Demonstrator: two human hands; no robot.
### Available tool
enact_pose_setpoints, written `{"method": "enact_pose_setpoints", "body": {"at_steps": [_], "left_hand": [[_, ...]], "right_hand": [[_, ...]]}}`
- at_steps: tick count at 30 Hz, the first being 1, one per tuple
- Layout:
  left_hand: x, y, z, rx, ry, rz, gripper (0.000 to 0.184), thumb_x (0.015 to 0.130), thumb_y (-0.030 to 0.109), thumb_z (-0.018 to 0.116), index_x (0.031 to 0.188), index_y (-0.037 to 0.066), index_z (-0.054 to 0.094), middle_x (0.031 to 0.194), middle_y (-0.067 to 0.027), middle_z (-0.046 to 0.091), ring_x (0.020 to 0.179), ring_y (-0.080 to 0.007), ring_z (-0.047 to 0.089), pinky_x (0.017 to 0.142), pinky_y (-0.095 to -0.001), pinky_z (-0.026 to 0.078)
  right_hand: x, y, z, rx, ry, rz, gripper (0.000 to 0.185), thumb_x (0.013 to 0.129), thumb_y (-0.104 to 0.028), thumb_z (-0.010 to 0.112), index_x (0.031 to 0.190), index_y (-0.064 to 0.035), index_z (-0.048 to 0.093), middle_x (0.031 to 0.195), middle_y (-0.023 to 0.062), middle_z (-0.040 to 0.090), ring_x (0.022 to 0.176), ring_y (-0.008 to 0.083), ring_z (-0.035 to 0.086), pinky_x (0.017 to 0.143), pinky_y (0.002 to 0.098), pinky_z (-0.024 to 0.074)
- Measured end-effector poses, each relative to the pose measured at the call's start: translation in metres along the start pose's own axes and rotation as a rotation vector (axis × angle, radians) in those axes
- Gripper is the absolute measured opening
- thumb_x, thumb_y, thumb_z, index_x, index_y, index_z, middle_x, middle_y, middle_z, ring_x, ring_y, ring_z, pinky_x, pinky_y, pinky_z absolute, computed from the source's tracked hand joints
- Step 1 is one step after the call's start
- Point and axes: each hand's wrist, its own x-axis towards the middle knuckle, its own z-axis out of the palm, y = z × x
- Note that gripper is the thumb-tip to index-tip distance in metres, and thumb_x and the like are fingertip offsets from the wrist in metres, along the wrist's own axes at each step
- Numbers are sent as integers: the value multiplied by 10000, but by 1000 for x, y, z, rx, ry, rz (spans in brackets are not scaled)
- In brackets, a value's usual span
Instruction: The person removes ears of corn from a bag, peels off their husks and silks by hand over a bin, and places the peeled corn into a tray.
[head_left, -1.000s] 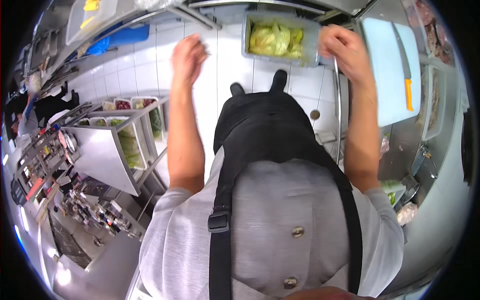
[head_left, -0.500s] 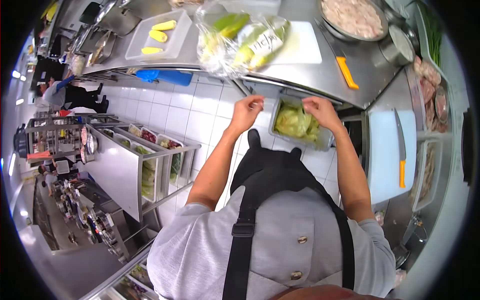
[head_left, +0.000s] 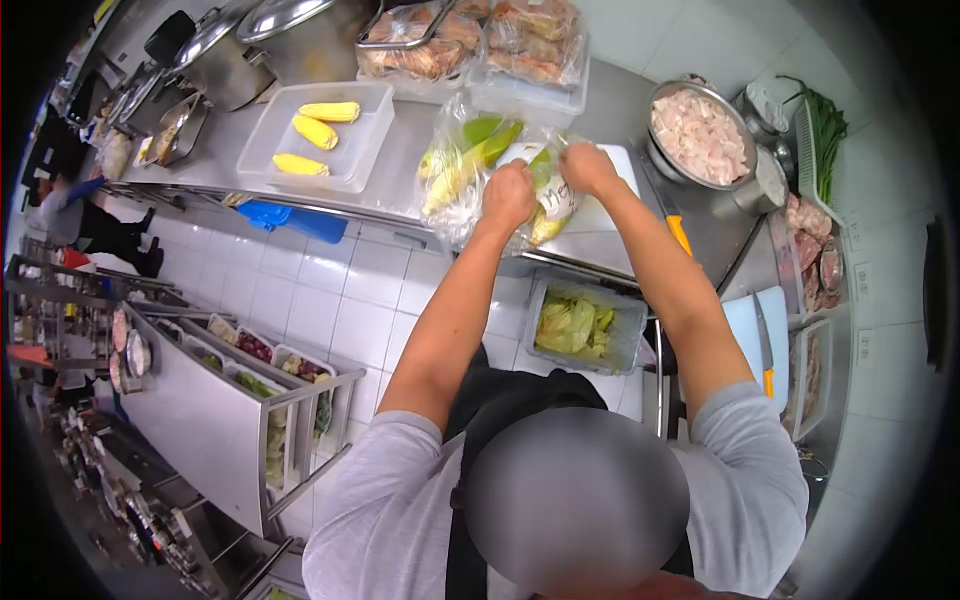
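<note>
On the steel counter lies a clear plastic bag (head_left: pixel 450 190) with green and yellow corn ears and a label with handwriting. My left hand (head_left: pixel 508 200) is closed on the bag's plastic near its middle. Close beside it, my right hand (head_left: pixel 590 168) is closed at the bag's right side, over a white cutting board (head_left: pixel 622 172). Three yellow corn cobs (head_left: pixel 316 132) lie in a clear plastic tub (head_left: pixel 372 130) to the left. Below the counter, a grey bin (head_left: pixel 626 340) on the floor holds green husks (head_left: pixel 572 328).
A bowl of cut pale meat (head_left: pixel 700 138) stands right of the board, near an orange-handled knife (head_left: pixel 679 236). Another knife (head_left: pixel 764 335) lies on a light blue board (head_left: pixel 740 318). Bagged meat (head_left: pixel 535 45) and lidded pots (head_left: pixel 225 72) line the back. A person (head_left: pixel 75 215) stands far left.
Both hands have moved up from above the bin to the bag on the counter and closed on it. The view has shifted, showing more of the counter's back.
</note>
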Motion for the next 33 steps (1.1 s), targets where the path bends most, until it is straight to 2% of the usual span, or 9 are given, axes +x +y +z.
{"method": "enact_pose_setpoints", "body": {"at_steps": [4,6,10,16,19,22,25,28,33], "left_hand": [[38,-7,22,199,-306,-109,549,820,415,654,1139,-31,669,1096,-252,690,1046,-397,666,907,-451,531],[50,-5,26,306,-468,-75,650,747,487,711,1137,-33,681,1113,-251,691,1075,-382,665,927,-430,533],[49,2,11,243,-474,-188,654,669,476,782,1079,-29,716,1129,-260,687,1081,-352,672,923,-401,537],[33,17,-39,304,-383,-199,673,610,381,835,1118,-37,695,1099,-244,701,1051,-334,685,897,-382,543],[14,29,-68,170,-212,-101,697,591,322,844,1159,-37,657,1054,-225,712,1002,-327,693,872,-381,546],[7,48,-88,-50,-87,-15,686,580,262,844,1169,-16,630,1016,-207,711,950,-319,693,846,-386,546],[4,84,-88,-222,97,91,654,579,227,835,1159,6,628,1003,-197,698,920,-318,684,835,-397,543],[6,130,-88,-142,223,236,628,603,212,809,1170,10,631,1025,-197,666,937,-349,657,855,-420,529],[-12,184,-60,-163,213,389,563,646,172,795,1161,-2,647,1011,-168,705,923,-272,687,852,-355,536]], "right_hand": [[-17,21,20,63,31,64,352,915,-340,590,1113,-78,717,1069,232,697,1013,393,665,887,484,524],[-19,15,28,26,-93,101,430,960,-422,528,1224,-107,658,1279,208,603,1197,375,567,967,554,465],[-25,10,44,27,-15,278,548,1007,-497,434,1377,-112,556,1528,187,394,1399,384,378,1068,637,355],[-14,11,34,153,-124,316,625,994,-549,424,1449,-127,491,1600,175,270,1445,385,301,1107,649,294],[-17,13,31,179,-33,252,564,979,-500,510,1404,-132,550,1526,176,413,1397,355,399,1103,625,311],[-12,21,6,301,58,120,473,943,-397,634,1331,-127,623,1334,158,616,1214,310,587,1026,535,432],[-24,12,-53,899,387,-128,391,900,-271,715,1236,-74,684,1082,112,733,985,210,680,872,376,527],[-60,-9,-137,1342,453,-368,349,897,-226,711,1182,-24,700,981,100,744,872,131,671,755,272,532],[-103,31,-191,907,554,-396,313,911,-206,685,1126,19,705,932,88,749,834,119,674,770,298,545]]}}
